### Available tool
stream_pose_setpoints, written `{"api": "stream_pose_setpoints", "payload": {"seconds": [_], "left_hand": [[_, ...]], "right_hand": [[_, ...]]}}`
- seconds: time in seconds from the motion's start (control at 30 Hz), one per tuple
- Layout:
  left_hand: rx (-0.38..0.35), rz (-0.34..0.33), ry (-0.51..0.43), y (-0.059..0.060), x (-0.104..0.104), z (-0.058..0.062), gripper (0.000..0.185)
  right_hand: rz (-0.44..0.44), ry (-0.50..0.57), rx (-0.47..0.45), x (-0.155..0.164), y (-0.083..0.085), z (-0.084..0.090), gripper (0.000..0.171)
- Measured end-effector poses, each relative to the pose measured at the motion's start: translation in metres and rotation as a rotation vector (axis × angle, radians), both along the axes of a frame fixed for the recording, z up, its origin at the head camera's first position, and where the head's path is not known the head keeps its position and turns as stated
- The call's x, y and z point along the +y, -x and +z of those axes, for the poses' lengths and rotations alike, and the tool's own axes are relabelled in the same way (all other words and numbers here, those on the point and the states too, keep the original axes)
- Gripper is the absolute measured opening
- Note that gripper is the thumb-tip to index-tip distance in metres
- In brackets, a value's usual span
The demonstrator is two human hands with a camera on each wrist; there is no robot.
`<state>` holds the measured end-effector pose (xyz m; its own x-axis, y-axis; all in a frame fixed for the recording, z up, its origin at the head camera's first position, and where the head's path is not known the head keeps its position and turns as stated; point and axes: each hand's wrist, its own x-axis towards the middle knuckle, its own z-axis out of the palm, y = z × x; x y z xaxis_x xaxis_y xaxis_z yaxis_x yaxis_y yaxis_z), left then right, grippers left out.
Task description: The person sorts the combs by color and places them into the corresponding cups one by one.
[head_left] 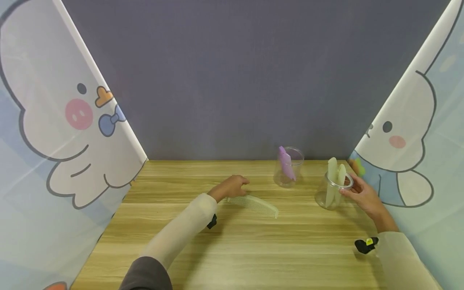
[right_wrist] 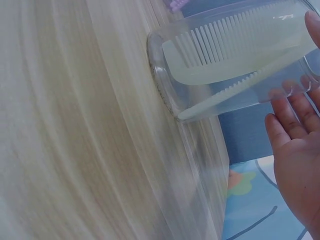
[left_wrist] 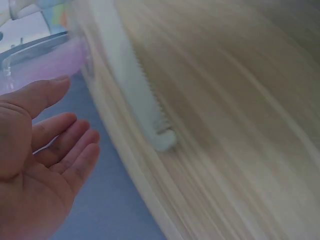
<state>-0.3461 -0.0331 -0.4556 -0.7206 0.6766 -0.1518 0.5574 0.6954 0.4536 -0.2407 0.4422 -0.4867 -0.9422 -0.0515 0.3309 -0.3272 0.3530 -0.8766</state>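
Observation:
A pale green comb (head_left: 258, 206) lies on the wooden table, seen blurred in the left wrist view. My left hand (head_left: 231, 187) hovers by its left end. In the left wrist view the fingers are loosely bent, with nothing between them and the thumb. On the right, my right hand (head_left: 365, 200) holds a clear cup (head_left: 320, 198) near its rim, thumb on one side and fingers on the other. Two pale green combs (right_wrist: 220, 67) stand inside that cup, which tilts slightly in the head view; whether its base fully touches the table I cannot tell.
Another clear cup (head_left: 280, 179) stands near the table's back edge with a purple item (head_left: 287, 164) leaning in it. A dark grey panel (head_left: 217, 80) rises behind the wooden table (head_left: 253, 253). Cartoon-printed sheets (head_left: 398, 161) flank both sides.

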Motion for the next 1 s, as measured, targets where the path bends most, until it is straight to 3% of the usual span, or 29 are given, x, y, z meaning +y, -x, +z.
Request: {"api": "stream_pose_setpoints", "payload": {"seconds": [0.13, 0.37, 0.6, 1.0], "left_hand": [[0.025, 0.005, 0.083, -0.003, -0.009, -0.004, 0.059], [0.063, 0.020, 0.130, -0.006, -0.023, -0.016, 0.055], [0.094, 0.033, 0.186, -0.008, -0.031, -0.026, 0.060], [0.137, 0.033, 0.189, -0.009, -0.035, -0.029, 0.060]], "right_hand": [[0.006, 0.008, 0.004, 0.000, 0.000, 0.000, 0.068], [0.031, 0.017, -0.007, 0.001, 0.002, 0.001, 0.069], [-0.028, -0.078, -0.013, 0.001, 0.000, 0.004, 0.067], [-0.044, -0.075, -0.015, 0.002, 0.001, -0.001, 0.070]]}}
